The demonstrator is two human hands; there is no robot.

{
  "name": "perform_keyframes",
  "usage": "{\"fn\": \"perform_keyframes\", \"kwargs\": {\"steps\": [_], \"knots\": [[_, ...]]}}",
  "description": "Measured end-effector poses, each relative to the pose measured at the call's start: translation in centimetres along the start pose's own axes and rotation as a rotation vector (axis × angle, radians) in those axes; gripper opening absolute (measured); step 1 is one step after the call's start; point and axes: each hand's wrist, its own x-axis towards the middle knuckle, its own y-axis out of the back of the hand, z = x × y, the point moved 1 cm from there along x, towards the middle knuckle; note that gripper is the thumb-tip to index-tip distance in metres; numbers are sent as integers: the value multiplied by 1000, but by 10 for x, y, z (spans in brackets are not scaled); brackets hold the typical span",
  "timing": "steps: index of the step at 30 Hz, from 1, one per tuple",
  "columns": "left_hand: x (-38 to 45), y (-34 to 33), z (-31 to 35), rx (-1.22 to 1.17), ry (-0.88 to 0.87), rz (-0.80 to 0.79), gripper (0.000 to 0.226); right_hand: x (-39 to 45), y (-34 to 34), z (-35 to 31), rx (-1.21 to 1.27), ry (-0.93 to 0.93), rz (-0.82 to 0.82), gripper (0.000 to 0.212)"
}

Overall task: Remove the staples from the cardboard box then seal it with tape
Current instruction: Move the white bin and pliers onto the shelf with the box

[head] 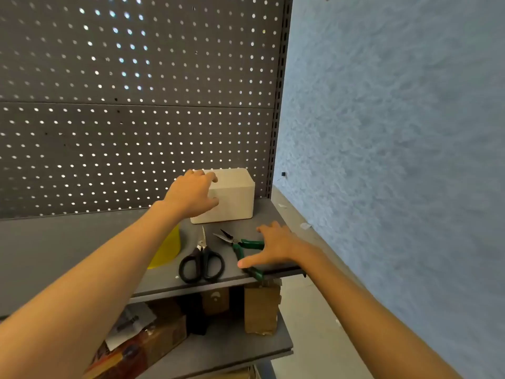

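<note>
- The cardboard box [232, 196] sits on the grey surface [68, 242], at the back, close to the pegboard wall [136, 91]. It is small, pale and closed.
- The left hand [192, 194] lies on the box's top front corner. The fingers bend over the top and the thumb is on the front side. It looks like it is taking hold of the box.
- The right hand [273, 246] is in front of the box and a little to the right. Its fingers are spread out and nearly straight. They lie over the green-handled pliers [241, 248] but have not closed round them. I cannot tell if they touch the handles.
- The black-handled scissors [202, 259] lie in front of the box, just left of the pliers. Nobody touches them.
- A yellow thing [169, 247] is in front of the box to the left, partly hidden by the left arm. I cannot tell what it is.
- I think this is the very start of the job. No staple is out yet and no tape is on the box. I cannot see any staples from here.
- Next, I think the right hand needs to close round the pliers and pick them up. The left hand needs to pull the box nearer and hold it firm, so the pliers can get at the staples.
- I cannot see a tape roll.
- There is no writing or brand name I can read on the box or the tools.
- Brown boxes [262, 307] sit on a shelf below the box.
</note>
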Motion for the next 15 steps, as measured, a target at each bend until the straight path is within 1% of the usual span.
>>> {"fn": "perform_keyframes", "kwargs": {"steps": [3,8,12,15], "knots": [[10,-9,-1,28,20,-16,53,8,-3,2,-49,-9,-34,104],[22,-27,-6,27,49,-67,53,21,-5,3,-60,-11,-103,98],[29,-39,-10,58,62,-100,43,24,-6,0,-97,10,-115,96],[31,-44,-11,97,48,-62,33,24,-7,-1,-95,17,-113,92]]}}
